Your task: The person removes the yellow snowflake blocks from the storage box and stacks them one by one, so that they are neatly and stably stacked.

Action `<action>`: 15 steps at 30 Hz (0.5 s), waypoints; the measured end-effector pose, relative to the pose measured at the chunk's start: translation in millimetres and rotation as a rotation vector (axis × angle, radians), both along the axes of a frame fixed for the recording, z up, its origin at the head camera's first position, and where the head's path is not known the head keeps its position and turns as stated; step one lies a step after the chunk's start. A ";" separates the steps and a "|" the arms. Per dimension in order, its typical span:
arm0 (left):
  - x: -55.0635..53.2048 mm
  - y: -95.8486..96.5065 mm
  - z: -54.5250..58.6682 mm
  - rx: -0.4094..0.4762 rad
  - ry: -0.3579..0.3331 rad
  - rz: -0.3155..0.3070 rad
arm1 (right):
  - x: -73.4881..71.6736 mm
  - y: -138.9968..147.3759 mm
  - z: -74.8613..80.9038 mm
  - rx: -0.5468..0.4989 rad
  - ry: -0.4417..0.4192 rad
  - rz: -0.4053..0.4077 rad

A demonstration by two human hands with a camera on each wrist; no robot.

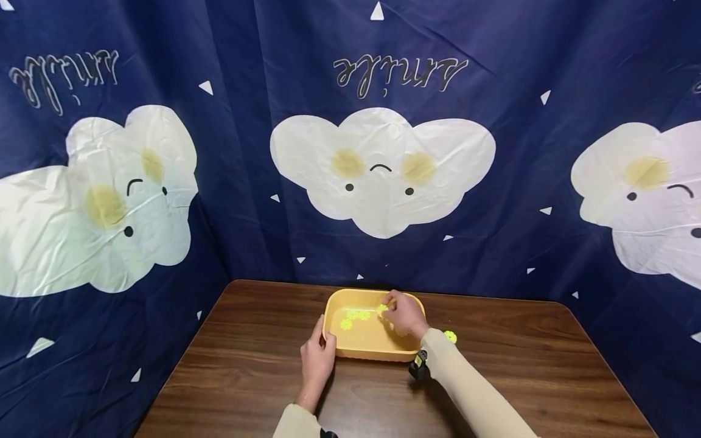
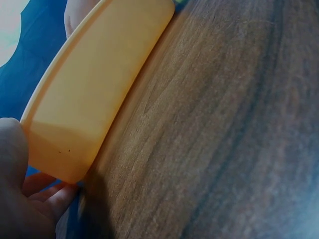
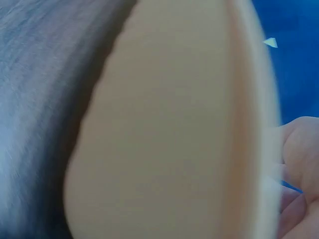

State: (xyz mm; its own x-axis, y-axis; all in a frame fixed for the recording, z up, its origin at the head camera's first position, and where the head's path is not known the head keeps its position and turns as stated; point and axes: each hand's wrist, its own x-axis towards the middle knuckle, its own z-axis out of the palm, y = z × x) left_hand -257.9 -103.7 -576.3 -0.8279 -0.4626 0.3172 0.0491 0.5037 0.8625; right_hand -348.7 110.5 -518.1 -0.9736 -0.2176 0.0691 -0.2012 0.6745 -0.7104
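Head view is showing my right hand (image 1: 406, 314) pinching a yellow flower (image 1: 381, 310) in the right half of the crosswise tray (image 1: 372, 353), loose flowers (image 1: 346, 324) lying leftward, toward my left hand (image 1: 317, 358), which is gripping the left end.

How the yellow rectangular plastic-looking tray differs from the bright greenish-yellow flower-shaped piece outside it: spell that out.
Size: the yellow rectangular tray is far larger than the greenish-yellow flower-shaped piece. Form: the tray is hollow with rounded corners, the piece scalloped round its edge. State: the person's bare left hand grips the tray; no hand touches the piece. Both rest on the brown wood-grained table.
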 end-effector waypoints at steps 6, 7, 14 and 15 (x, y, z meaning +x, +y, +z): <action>-1.7 0.7 0.4 -0.004 0.012 0.006 | -3.9 19.7 19.4 -0.021 0.057 -0.060; -1.6 0.9 0.4 -0.004 0.014 0.007 | -3.8 23.5 22.3 -0.025 0.067 -0.065; -0.7 1.9 -0.2 -0.006 0.028 0.016 | 2.4 46.7 35.1 -0.022 0.128 -0.064; -0.7 1.9 -0.1 -0.005 0.029 0.016 | 3.7 50.1 37.0 -0.021 0.134 -0.059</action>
State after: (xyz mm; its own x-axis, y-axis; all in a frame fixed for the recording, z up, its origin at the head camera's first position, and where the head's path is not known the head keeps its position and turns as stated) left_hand -258.5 -101.9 -576.5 -0.8108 -0.4742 0.3432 0.0658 0.5088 0.8583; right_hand -345.0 160.6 -481.1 -0.9664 -0.1569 0.2036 -0.2556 0.6730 -0.6941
